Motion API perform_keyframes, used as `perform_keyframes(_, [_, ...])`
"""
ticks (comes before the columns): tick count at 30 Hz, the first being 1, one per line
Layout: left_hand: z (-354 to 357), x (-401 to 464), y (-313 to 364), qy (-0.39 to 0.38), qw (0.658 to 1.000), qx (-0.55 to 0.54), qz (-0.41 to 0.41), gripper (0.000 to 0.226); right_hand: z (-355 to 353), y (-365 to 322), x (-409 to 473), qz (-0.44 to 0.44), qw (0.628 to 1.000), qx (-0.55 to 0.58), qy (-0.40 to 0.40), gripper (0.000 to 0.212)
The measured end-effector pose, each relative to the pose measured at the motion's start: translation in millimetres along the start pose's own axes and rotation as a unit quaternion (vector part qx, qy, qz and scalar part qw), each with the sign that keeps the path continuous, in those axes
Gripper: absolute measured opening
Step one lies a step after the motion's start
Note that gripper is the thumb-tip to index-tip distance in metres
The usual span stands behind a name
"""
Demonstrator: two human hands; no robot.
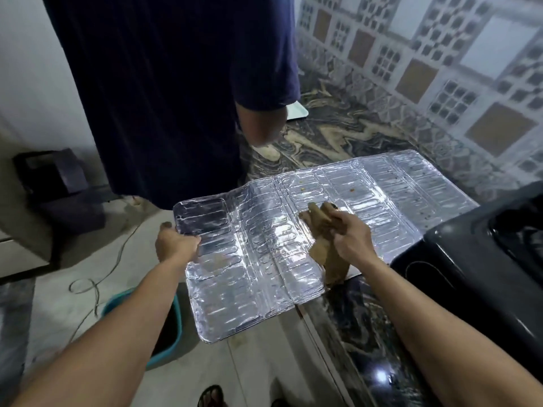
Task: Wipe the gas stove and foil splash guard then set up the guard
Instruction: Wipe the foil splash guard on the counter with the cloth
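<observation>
Your forearms reach out over the bench [352,324], where the foil splash guard [264,245] lies unfolded and flat, its near end hanging past the edge. Your left hand [176,245] pinches the guard's left edge; your right hand [351,236] clutches a brown cloth [323,227] pressed on the foil. Brown specks show on the far panels, so wiping looks unfinished. Standing the guard up by the gas stove [470,259] remains.

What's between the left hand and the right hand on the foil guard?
Only bare foil splash guard, per the head view. The left hand grips its overhanging edge; the right hand presses a brown cloth onto it. Nothing else lies between them.
</observation>
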State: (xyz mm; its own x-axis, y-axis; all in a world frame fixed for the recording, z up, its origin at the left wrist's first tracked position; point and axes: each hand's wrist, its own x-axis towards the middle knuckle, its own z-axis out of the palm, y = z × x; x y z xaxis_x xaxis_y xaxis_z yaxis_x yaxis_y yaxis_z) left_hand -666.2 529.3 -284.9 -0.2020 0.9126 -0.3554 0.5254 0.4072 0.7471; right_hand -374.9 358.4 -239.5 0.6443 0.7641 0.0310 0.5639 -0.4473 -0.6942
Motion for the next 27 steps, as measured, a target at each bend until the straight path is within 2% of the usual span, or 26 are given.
perform_keyframes(3, [14, -21, 6, 0.026, 0.990, 0.090, 0.110, 0.058, -1, -10, 5, 0.044, 0.986, 0.159, -0.023, 0.041])
perform_keyframes(5, [28, -36, 14, 0.010, 0.978, 0.107, 0.177, 0.053, -4, -20, 7, 0.065, 0.955, 0.283, -0.057, 0.039])
perform_keyframes(7, [44, -52, 20, -0.013, 0.964, 0.121, 0.237, 0.054, -3, -28, 6, 0.076, 0.934, 0.341, -0.078, 0.037])
perform_keyframes(8, [50, -62, 24, -0.025, 0.953, 0.133, 0.271, 0.054, -1, -28, 6, 0.068, 0.944, 0.314, -0.075, 0.035])
perform_keyframes(10, [64, -78, 28, -0.057, 0.931, 0.150, 0.327, 0.055, 6, -20, 8, 0.039, 0.990, 0.127, -0.039, 0.034])
perform_keyframes(11, [70, -86, 30, -0.073, 0.924, 0.157, 0.342, 0.056, 7, -16, 7, 0.031, 0.999, 0.025, -0.017, 0.035])
perform_keyframes(14, [90, -104, 32, -0.133, 0.900, 0.214, 0.357, 0.071, 3, -3, 2, 0.031, 0.989, -0.145, 0.019, 0.046])
perform_keyframes(16, [101, -109, 31, -0.175, 0.878, 0.256, 0.364, 0.085, -3, -4, -2, 0.023, 0.976, -0.211, 0.047, 0.042])
perform_keyframes(19, [110, -111, 31, -0.232, 0.854, 0.294, 0.360, 0.099, -5, -9, -8, -0.100, 0.958, -0.244, 0.113, 0.026])
perform_keyframes(20, [111, -112, 31, -0.240, 0.848, 0.306, 0.361, 0.099, -3, -12, -12, -0.162, 0.954, -0.229, 0.107, 0.028])
perform_keyframes(21, [111, -112, 32, -0.242, 0.843, 0.316, 0.362, 0.097, 0, -13, -16, -0.214, 0.952, -0.206, 0.068, 0.031])
perform_keyframes(23, [110, -112, 33, -0.247, 0.836, 0.333, 0.360, 0.095, 11, -12, -22, -0.265, 0.944, -0.189, -0.062, 0.036])
perform_keyframes(25, [107, -111, 34, -0.253, 0.826, 0.360, 0.352, 0.099, 20, 3, -21, -0.240, 0.928, -0.238, -0.155, 0.046])
perform_keyframes(27, [104, -111, 37, -0.247, 0.813, 0.387, 0.357, 0.103, 21, 20, -17, -0.161, 0.921, -0.302, -0.187, 0.058])
